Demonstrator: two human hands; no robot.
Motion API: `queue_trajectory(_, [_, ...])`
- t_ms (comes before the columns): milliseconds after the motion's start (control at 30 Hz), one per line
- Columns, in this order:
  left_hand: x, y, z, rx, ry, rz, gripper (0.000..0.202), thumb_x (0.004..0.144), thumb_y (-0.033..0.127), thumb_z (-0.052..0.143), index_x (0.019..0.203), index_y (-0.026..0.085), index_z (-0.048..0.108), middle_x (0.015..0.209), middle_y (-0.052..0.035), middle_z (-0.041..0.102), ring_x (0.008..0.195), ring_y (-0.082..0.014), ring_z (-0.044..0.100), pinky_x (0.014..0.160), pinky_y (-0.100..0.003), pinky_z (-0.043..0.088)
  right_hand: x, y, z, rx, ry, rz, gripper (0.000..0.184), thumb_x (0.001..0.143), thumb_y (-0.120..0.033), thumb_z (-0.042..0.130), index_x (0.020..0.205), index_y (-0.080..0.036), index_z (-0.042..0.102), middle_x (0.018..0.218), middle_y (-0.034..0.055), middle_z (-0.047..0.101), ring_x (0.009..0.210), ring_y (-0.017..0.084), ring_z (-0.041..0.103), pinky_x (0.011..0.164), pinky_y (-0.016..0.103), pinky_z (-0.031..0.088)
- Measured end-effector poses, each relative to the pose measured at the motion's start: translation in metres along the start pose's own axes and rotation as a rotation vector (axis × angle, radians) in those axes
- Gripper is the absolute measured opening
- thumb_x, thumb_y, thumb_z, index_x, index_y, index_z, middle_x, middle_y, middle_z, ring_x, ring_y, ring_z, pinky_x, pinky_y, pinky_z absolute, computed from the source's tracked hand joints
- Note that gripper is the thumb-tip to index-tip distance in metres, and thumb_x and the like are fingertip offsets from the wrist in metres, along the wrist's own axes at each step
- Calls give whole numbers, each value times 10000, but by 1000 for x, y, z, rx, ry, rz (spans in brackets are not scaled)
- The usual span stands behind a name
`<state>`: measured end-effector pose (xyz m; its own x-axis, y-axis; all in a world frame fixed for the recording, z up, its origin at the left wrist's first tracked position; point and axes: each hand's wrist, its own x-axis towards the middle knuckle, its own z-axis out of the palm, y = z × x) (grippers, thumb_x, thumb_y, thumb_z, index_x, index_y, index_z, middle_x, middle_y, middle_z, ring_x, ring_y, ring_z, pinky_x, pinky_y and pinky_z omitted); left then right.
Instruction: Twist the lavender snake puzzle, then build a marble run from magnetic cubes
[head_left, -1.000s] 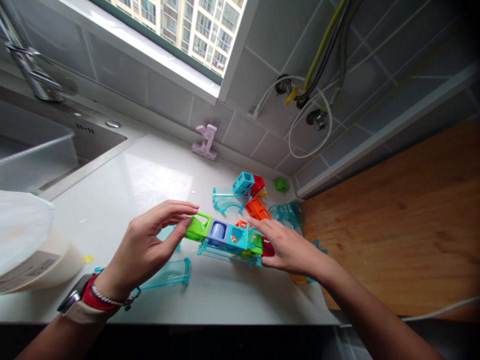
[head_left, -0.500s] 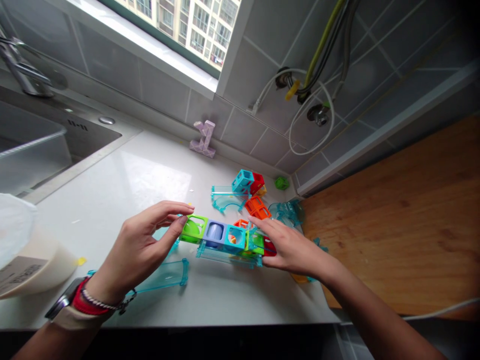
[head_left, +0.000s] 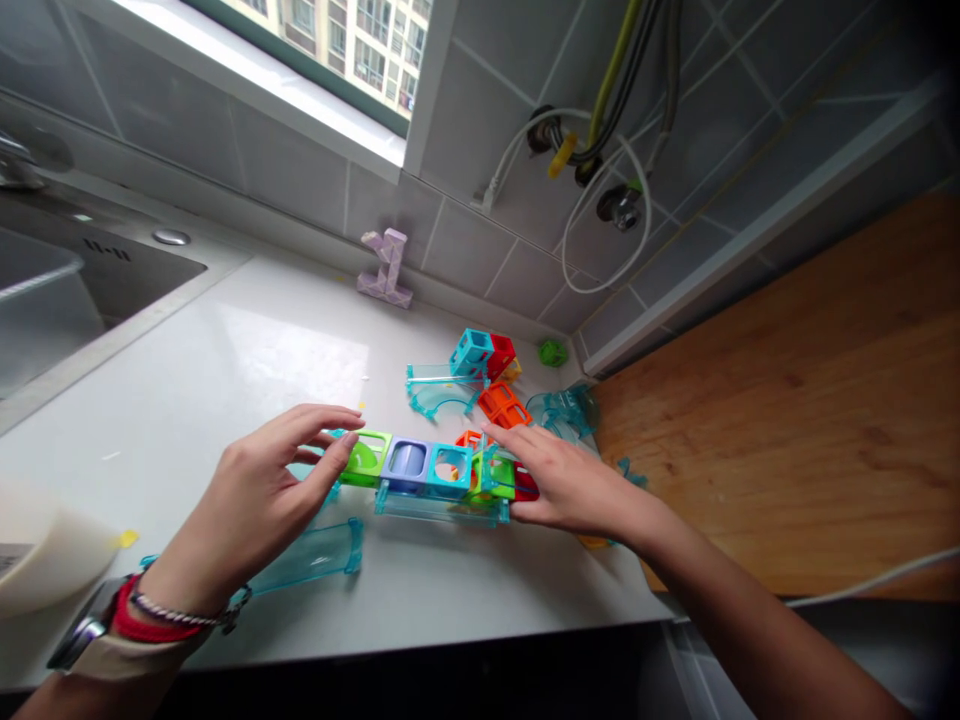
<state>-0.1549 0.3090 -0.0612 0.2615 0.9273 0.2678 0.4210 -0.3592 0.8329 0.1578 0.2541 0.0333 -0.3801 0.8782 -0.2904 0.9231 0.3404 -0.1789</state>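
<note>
A row of plastic cubes lies on the white counter: green cube (head_left: 365, 458), purple cube (head_left: 406, 465), cyan cube (head_left: 449, 469), then green and red pieces under my right hand. They sit on a clear teal track piece (head_left: 439, 505). My left hand (head_left: 262, 500) has its thumb and fingers pinched on the green cube at the row's left end. My right hand (head_left: 559, 485) lies over the right end, fingers pressed on the blocks there. A clear teal tube piece (head_left: 307, 555) lies below my left hand.
Loose cubes lie behind: a cyan cube (head_left: 470, 352), a red cube (head_left: 501, 355), an orange cube (head_left: 504, 403), a curved teal track (head_left: 439, 390). A sink (head_left: 90, 280) is at the left, a wooden board (head_left: 787, 400) at the right, a white tub (head_left: 45, 555) at the lower left.
The view has shifted, so everything sits a little lower and to the left. Both hands keep their hold on the row of cubes; the row has barely moved.
</note>
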Motion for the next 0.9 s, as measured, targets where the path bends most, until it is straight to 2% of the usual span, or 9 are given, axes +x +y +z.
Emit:
queue_trajectory(67, [1, 5, -1, 97, 58, 61, 291, 967, 470, 565, 1129, 264, 691, 1265, -48, 694, 1011, -248, 707, 820, -378, 620, 0, -1, -1, -1, -1, -9, 929, 834, -288, 718, 1630, -261, 240, 1496, 139, 520, 1291, 309, 547, 1049, 424, 465])
queue_trajectory(133, [3, 11, -3, 191, 59, 178, 289, 964, 442, 572, 1169, 269, 679, 1340, -56, 656, 1167, -287, 658, 986, -451, 569, 1, -2, -2, -2, -3, -11, 928, 838, -292, 720, 1630, -265, 239, 1541, 135, 486, 1312, 309, 540, 1068, 426, 459])
queue_trajectory(200, [6, 16, -5, 255, -62, 309, 359, 958, 404, 579, 1290, 280, 632, 1442, -64, 592, 1317, -311, 568, 1122, -495, 475, 2, -1, -1, -9, -3, -15, 934, 841, -306, 723, 1633, -267, 229, 1554, 136, 477, 1320, 313, 541, 1072, 433, 462])
queue_trajectory(300, [9, 19, -8, 319, -316, 446, 523, 953, 306, 547, 1473, 303, 494, 1538, -51, 518, 1429, -306, 466, 1186, -500, 410, 3, 0, 1, -18, 3, -25, 945, 849, -346, 725, 1638, -268, 210, 1524, 147, 508, 1314, 320, 553, 1065, 444, 470])
queue_trajectory(367, [12, 17, -9, 359, -413, 480, 596, 933, 220, 516, 1517, 318, 448, 1542, -36, 521, 1438, -302, 456, 1197, -514, 392, 3, 2, 2, -21, 7, -28, 953, 849, -377, 731, 1638, -276, 207, 1506, 151, 523, 1304, 325, 562, 1053, 448, 478])
queue_trajectory(433, [16, 15, -10, 381, -463, 490, 634, 906, 165, 508, 1516, 330, 456, 1520, -35, 545, 1404, -300, 493, 1187, -522, 400, 4, 2, 3, -23, 8, -30, 954, 849, -403, 732, 1637, -279, 210, 1495, 154, 531, 1286, 328, 574, 1036, 450, 486])
queue_trajectory(600, [26, 15, -11, 355, -534, 472, 558, 932, 158, 514, 1459, 341, 530, 1401, -60, 625, 1213, -257, 627, 1050, -429, 520, 5, 2, 1, -21, 2, -40, 927, 854, -429, 721, 1626, -238, 244, 1417, 169, 583, 1239, 331, 596, 1005, 443, 497])
queue_trajectory(900, [32, 41, -13, 339, -528, 495, 496, 901, 145, 518, 1352, 317, 632, 1298, -65, 661, 1154, -255, 634, 1024, -400, 529, 9, -2, -2, -38, -24, -43, 907, 853, -424, 721, 1612, -197, 278, 1448, 186, 546, 1237, 332, 586, 1013, 426, 483])
